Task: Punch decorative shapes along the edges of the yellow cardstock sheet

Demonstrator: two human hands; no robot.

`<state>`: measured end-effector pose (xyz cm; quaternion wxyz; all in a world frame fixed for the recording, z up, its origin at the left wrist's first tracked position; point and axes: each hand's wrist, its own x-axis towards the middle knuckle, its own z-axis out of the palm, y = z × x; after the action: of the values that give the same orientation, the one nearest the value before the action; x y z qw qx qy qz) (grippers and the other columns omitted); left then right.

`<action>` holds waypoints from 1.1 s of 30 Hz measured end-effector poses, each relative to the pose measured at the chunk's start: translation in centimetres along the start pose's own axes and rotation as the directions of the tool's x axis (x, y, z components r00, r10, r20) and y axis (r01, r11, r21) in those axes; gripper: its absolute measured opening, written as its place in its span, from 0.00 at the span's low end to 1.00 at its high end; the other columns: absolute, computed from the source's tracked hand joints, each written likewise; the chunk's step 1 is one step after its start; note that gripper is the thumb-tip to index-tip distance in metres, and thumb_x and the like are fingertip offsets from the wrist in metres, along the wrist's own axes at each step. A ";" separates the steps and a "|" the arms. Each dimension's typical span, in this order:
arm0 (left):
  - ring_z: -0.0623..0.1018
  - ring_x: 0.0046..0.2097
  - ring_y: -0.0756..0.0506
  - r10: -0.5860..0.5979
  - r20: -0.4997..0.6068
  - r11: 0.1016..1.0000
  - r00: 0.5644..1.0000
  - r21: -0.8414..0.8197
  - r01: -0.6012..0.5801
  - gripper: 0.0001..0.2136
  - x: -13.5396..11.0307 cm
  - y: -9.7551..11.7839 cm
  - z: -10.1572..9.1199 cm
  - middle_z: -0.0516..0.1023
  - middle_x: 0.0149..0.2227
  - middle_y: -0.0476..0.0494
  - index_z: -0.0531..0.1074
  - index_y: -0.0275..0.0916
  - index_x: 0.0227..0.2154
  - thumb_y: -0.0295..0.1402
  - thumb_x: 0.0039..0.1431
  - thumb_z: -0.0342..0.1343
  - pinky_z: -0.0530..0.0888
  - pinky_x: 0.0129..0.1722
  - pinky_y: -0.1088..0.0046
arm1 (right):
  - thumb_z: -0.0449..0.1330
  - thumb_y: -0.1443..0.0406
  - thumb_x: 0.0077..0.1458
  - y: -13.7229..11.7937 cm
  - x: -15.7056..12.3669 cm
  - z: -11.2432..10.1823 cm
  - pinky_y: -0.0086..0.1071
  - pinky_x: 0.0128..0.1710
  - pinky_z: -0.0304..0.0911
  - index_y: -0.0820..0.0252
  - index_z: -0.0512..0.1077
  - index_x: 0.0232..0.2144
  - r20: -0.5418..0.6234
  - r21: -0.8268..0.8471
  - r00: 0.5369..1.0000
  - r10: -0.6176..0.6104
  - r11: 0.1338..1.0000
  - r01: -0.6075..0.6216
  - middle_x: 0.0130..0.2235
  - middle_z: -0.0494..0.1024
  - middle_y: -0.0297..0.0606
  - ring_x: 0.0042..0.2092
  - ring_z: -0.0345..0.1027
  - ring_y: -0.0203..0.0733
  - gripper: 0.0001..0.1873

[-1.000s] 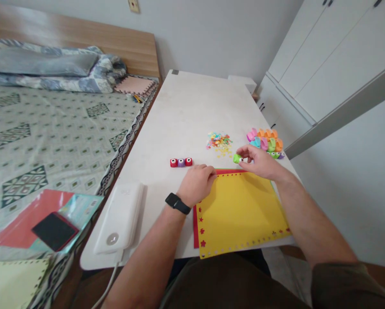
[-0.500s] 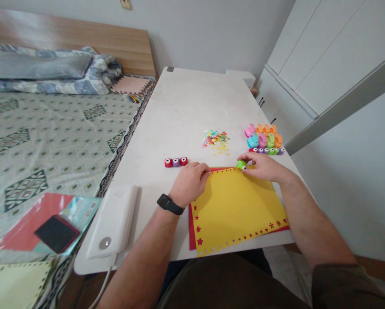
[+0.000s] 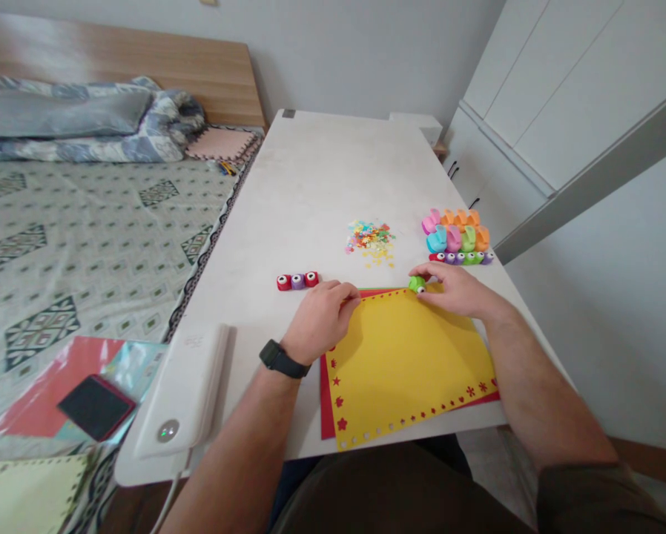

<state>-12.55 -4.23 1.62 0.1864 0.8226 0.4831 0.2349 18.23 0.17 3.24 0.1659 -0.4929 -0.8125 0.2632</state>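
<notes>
A yellow foam sheet [image 3: 411,363] with punched holes along its edges lies on a red sheet [image 3: 326,393] near the front of the white table [image 3: 322,178]. My left hand [image 3: 320,319], curled with a black watch on the wrist, presses on the yellow sheet's far left corner. My right hand [image 3: 456,289] pinches a small green punch [image 3: 417,283] onto the sheet's far edge. Three small punches, red, purple and red [image 3: 297,281], sit in a row left of my left hand.
A pile of coloured punched bits [image 3: 369,241] lies mid-table, beside a cluster of coloured punches [image 3: 458,239] at the right edge. A white device [image 3: 182,393] with a cable sits front left. A bed [image 3: 77,222] holds coloured sheets and a dark phone [image 3: 95,406]. White cupboards stand right.
My right hand brought the green punch down from above the table onto the far edge of the yellow sheet. The left hand stayed on the sheet's corner.
</notes>
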 end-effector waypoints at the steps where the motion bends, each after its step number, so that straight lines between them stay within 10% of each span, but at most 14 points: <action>1: 0.77 0.41 0.42 0.001 -0.004 1.000 1.000 -0.001 -0.001 0.08 0.0 0.0 0.0 0.79 0.37 0.42 0.75 0.39 0.38 0.30 0.69 0.51 0.72 0.45 0.64 | 0.66 0.67 0.53 0.0 0.0 0.0 0.47 0.54 0.70 0.53 0.76 0.51 0.009 -0.002 1.000 -0.002 1.000 0.002 0.52 0.80 0.42 0.51 0.76 0.51 0.21; 33: 0.77 0.40 0.42 -0.018 -0.030 0.997 0.999 0.076 0.020 0.09 -0.1 0.4 0.5 0.80 0.36 0.41 0.75 0.39 0.36 0.32 0.69 0.50 0.72 0.41 0.64 | 0.68 0.65 0.50 0.5 -0.9 1.2 0.43 0.49 0.67 0.51 0.78 0.46 0.082 -0.037 0.995 -0.058 0.997 0.062 0.45 0.80 0.39 0.46 0.73 0.50 0.18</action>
<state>-12.01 -4.55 1.43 0.1500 0.8210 0.5020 0.2267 18.38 -0.81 1.92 0.1308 -0.4604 -0.8381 0.2616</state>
